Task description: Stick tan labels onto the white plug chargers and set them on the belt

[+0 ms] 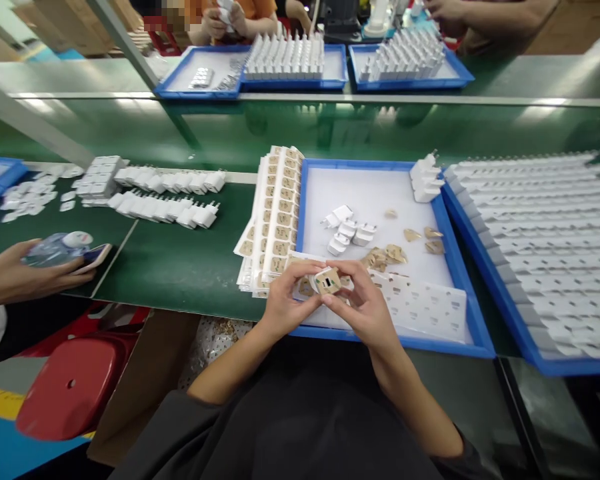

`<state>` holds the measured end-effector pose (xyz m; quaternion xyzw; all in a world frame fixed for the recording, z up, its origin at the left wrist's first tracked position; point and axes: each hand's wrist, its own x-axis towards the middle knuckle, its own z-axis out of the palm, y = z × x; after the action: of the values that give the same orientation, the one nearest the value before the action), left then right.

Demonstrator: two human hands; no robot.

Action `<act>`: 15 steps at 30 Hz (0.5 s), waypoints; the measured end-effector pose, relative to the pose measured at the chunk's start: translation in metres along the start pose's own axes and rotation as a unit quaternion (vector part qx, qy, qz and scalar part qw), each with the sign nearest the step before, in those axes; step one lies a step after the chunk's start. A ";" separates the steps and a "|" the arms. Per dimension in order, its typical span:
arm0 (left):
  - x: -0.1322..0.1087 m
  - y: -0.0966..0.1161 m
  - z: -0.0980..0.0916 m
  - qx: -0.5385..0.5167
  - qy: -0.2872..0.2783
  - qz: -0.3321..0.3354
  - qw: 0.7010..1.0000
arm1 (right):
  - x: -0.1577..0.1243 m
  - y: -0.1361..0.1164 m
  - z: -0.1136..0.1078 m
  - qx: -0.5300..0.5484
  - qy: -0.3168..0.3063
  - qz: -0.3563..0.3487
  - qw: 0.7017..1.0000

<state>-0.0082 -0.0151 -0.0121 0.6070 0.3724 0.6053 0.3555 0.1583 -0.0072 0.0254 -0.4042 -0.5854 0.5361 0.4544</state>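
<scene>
Between my two hands is a white plug charger [327,281] whose port face carries a tan sticker. My left hand [293,299] pinches its left side, and my right hand [363,303] grips the right side with thumb and fingers. Both hold it above the near edge of a blue-rimmed tray [370,165]. Loose chargers [347,230] lie in the tray behind my hands, with peeled tan pieces [387,255] near them. Under my hands runs a partly used sticker sheet [425,307]. A stack of sticker sheets [275,220] lies left of the tray.
Another tray with rows of chargers [540,260] stands to the right. Further chargers [167,207] line the green table on the left, near a co-worker's hand holding a phone [94,259] and a clear bottle [55,250]. A red stool [75,387] stands below. Co-workers sit across.
</scene>
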 end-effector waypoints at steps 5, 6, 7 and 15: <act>0.005 0.003 0.009 0.043 0.040 0.062 0.996 | -0.001 0.025 -0.003 0.120 0.058 0.034 0.990; 0.007 0.001 0.010 0.057 0.048 0.067 0.995 | 0.001 0.030 -0.004 0.129 0.071 0.048 0.988; 0.010 -0.003 0.010 0.067 0.054 0.075 0.993 | 0.004 0.034 -0.005 0.127 0.078 0.068 0.986; 0.009 0.003 0.011 0.164 0.035 0.106 0.980 | 0.005 0.026 0.011 0.061 0.102 0.020 0.993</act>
<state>0.0030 -0.0081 -0.0057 0.6712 0.4123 0.5915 0.1720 0.1457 -0.0033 -0.0003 -0.4398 -0.4940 0.5362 0.5244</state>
